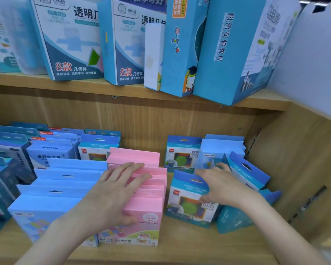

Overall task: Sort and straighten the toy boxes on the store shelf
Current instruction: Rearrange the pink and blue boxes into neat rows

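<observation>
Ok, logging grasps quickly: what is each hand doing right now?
Left hand: open, flat on the pink boxes.
Right hand: fingers on the blue windowed box; grip unclear.

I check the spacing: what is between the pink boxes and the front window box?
Head view: only a narrow strip of bare shelf separates the pink boxes from the window box.
</observation>
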A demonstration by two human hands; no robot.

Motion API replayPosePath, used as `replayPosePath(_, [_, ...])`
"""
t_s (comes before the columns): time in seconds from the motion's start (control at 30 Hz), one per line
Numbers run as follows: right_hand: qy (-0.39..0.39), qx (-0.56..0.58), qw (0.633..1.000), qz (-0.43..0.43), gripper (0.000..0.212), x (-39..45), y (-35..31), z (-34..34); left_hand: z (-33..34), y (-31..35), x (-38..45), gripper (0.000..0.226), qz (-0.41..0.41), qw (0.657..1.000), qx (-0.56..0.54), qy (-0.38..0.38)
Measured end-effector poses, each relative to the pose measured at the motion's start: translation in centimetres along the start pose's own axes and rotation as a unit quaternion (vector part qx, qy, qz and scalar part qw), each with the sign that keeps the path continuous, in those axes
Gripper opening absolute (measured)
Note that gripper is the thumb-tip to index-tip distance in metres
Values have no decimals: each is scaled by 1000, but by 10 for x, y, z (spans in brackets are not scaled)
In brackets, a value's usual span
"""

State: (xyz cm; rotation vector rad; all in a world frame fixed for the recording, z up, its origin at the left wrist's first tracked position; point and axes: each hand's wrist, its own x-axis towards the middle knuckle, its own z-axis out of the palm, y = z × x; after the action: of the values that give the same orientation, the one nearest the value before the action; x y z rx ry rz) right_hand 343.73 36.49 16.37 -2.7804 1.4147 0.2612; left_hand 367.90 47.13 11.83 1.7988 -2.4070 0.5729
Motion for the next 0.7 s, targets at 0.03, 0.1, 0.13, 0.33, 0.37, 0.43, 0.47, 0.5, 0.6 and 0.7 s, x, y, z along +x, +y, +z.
replayPosePath(0.03, [-6, 11, 1000, 0, 50, -5, 1, -1, 0, 0, 0, 111, 0, 1000, 1, -4])
replayPosePath(0.1, [-17, 42, 999, -6, 51, -10, 3, -1, -1, 1, 0, 112, 2, 1000, 1, -12])
replayPosePath(0.13, [-20, 57, 998, -9, 52, -11, 4, 0, -2, 1, 0, 113, 3, 1000, 1, -15])
replayPosePath(0.33, [-29, 102, 993, -50, 42, -7, 1, 3, -5, 1, -1, 114, -4, 999, -15, -42])
replayPosePath(0.37, [-34, 103, 992, -58, 40, -5, 1, 2, -5, 0, -1, 112, -7, 999, -19, -50])
replayPosePath(0.43, [-54, 128, 989, -59, 41, -2, 4, 0, -7, 1, -2, 104, -21, 997, -31, -67])
replayPosePath(0.47, [-66, 146, 985, -57, 44, -1, 6, 0, -9, 1, -2, 100, -31, 996, -44, -70])
replayPosePath(0.5, [-84, 158, 982, -59, 47, 1, 9, 1, -11, 2, -2, 95, -38, 996, -59, -61])
replayPosePath(0.6, [-124, 199, 969, -84, 48, 4, 19, -1, -20, 7, 1, 80, -43, 990, -130, 9])
replayPosePath(0.7, [-73, 292, 949, -91, 37, 21, 30, -13, -32, 20, 22, 58, -29, 988, -140, 66])
